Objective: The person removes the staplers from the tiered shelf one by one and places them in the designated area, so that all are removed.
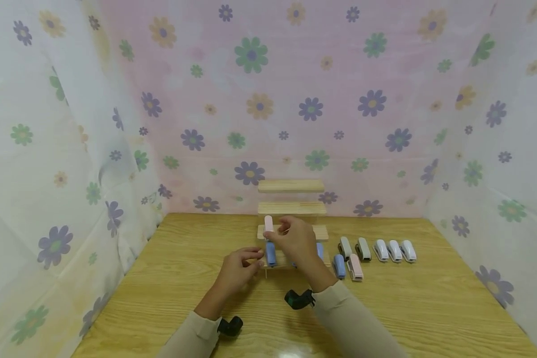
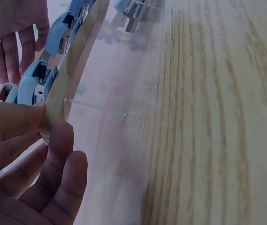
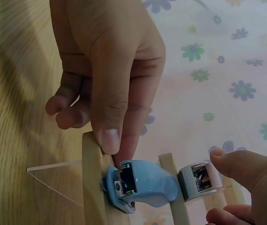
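A tiered wooden display shelf (image 1: 291, 208) with clear side panels stands at the table's back. My left hand (image 1: 238, 268) pinches the left end of its lowest board, thumb on the front edge, beside a blue stapler (image 3: 152, 183). Another blue stapler (image 1: 319, 250) sits farther right on that board, partly behind my right arm. On the tier above stands a pink stapler (image 1: 268, 223). My right hand (image 1: 299, 243) is at it, thumb close against its front and the other fingers apart on its right side.
To the shelf's right on the wooden table (image 1: 197, 233) stand two grey staplers (image 1: 363, 248), three white staplers (image 1: 394, 251), a blue stapler (image 1: 338, 266) and a pink stapler (image 1: 355, 267). Flowered cloth (image 1: 295, 134) hangs behind and along both sides.
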{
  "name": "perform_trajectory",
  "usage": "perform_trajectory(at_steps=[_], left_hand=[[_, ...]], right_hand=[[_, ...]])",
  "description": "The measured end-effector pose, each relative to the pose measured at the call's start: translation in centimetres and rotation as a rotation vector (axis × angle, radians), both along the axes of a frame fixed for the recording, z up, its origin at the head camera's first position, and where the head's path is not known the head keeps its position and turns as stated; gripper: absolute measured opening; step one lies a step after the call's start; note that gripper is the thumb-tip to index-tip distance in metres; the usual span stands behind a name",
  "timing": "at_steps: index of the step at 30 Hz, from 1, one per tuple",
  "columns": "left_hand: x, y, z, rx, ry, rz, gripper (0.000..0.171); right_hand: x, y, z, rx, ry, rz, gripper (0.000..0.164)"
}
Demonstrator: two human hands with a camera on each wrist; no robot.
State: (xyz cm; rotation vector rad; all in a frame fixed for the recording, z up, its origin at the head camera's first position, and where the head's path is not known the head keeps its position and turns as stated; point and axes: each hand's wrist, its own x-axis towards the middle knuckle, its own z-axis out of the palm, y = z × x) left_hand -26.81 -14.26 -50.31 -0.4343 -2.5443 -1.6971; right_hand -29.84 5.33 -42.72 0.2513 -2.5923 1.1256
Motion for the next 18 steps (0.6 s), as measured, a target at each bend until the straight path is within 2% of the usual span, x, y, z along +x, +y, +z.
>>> perform_trajectory(at_steps=[7, 15, 18], left_hand=[[-0.08, -0.08, 0.04, -0.001, -0.001, -0.005, 0.028], [-0.02, -0.01, 0.18, -0.007, -0.006, 0.003, 0.027], [0.01, -0.02, 0.19, -0.015, -0.006, 0.005, 0.027]], right_hand=[[-0.14, 0.02, -0.22, 0.005, -0.001, 0.013, 0.062], [-0.09, -0.20, -0.30, -0.009, -0.020, 0.017, 0.049], [-0.10, -0.34, -0.36, 0.000, -0.033, 0.017, 0.049]])
